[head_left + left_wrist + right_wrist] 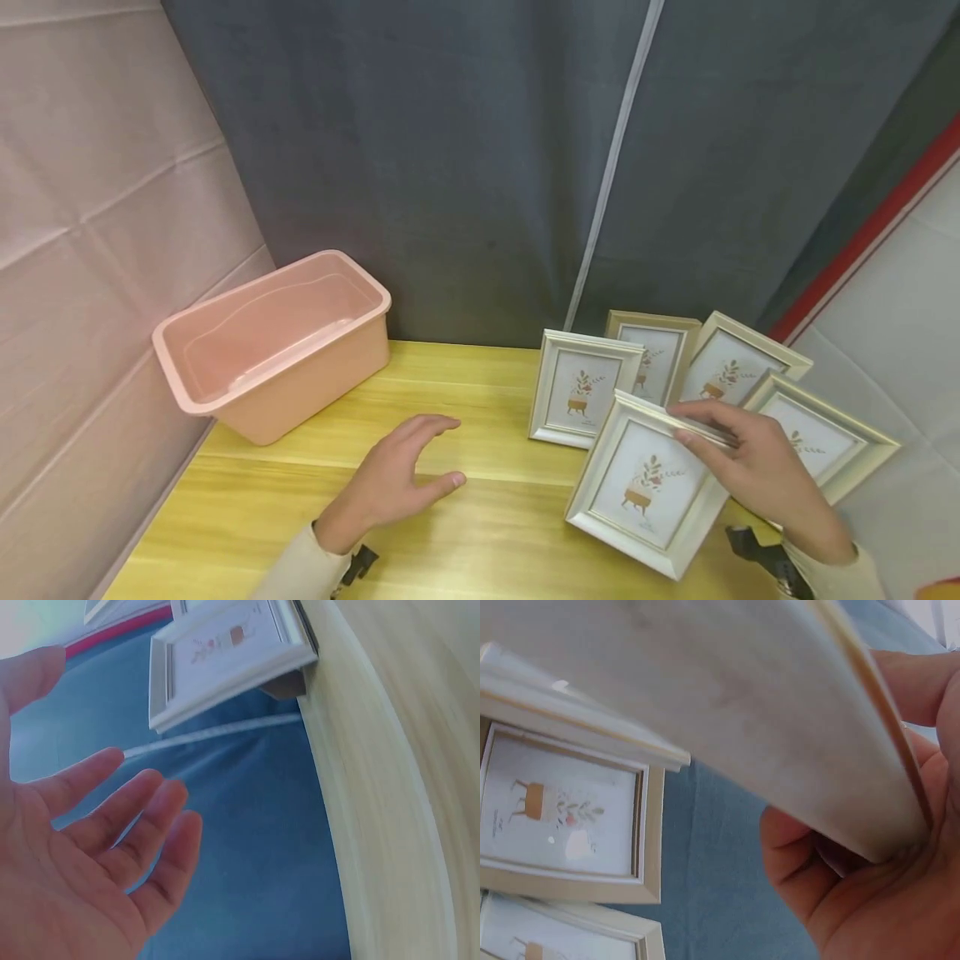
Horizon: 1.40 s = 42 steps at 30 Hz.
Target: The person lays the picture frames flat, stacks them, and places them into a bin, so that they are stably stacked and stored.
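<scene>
My right hand (757, 467) grips a white picture frame (645, 483) by its upper right edge, the thumb in front and the fingers behind. The frame tilts and shows a print of a potted plant. In the right wrist view the edge of this frame (780, 727) runs between thumb and fingers. My left hand (397, 479) hovers over the yellow wooden table, its fingers spread and relaxed with nothing in them. The palm of the left hand (82, 862) faces up in the left wrist view. Behind the held frame stands another white frame (536, 408).
A tan frame (692, 333), a cream frame (795, 367) and a pale gold frame (877, 442) stand clustered at the right. A pink plastic bin (315, 383) sits at the back left of the table (480, 533). A dark curtain (450, 167) hangs behind.
</scene>
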{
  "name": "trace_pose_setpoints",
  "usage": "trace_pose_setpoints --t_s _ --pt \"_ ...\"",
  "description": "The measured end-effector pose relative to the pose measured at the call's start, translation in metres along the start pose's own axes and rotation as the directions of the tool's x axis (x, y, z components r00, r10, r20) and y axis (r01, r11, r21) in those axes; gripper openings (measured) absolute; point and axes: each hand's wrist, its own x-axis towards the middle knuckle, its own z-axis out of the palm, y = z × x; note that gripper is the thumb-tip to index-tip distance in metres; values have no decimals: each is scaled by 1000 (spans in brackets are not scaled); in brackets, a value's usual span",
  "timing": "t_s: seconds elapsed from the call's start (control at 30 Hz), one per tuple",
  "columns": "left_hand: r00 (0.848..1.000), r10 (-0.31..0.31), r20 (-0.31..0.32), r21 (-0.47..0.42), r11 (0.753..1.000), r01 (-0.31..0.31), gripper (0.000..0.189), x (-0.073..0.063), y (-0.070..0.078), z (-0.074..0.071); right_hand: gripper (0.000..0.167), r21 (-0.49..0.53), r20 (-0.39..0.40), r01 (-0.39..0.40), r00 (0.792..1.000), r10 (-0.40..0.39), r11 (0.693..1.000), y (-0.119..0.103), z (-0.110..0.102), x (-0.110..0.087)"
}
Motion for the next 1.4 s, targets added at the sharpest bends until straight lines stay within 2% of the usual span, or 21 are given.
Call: trace_pose_setpoints --t_s 0.13,0.3,0.4,0.6,0.73,1.0,1.27,1.4 --pt "1000 4 22 -79 997 -2 65 6 4 7 34 50 12 2 1000 -2 999 -6 6 1" --pt "998 44 37 -182 983 -37 62 15 10 18 38 109 21 64 998 -66 992 -10 16 3" --pt "995 82 54 -218 973 -69 61 19 13 27 41 129 12 100 995 -103 987 -12 24 5" --pt "984 131 119 -281 955 -93 61 19 20 47 39 244 15 131 990 -139 961 -16 42 11" --pt "979 172 107 -311 941 -131 65 20 19 58 37 294 27 124 990 -138 948 -20 51 14" --pt "968 230 101 -413 895 -169 72 26 13 66 29 419 76 77 990 -119 905 -26 64 20" --pt "933 324 157 -558 809 -186 66 29 6 75 30 519 38 121 986 -165 846 -22 85 23" --pt "936 315 158 -553 813 -181 62 27 3 79 29 532 21 102 991 -133 840 -19 93 23"
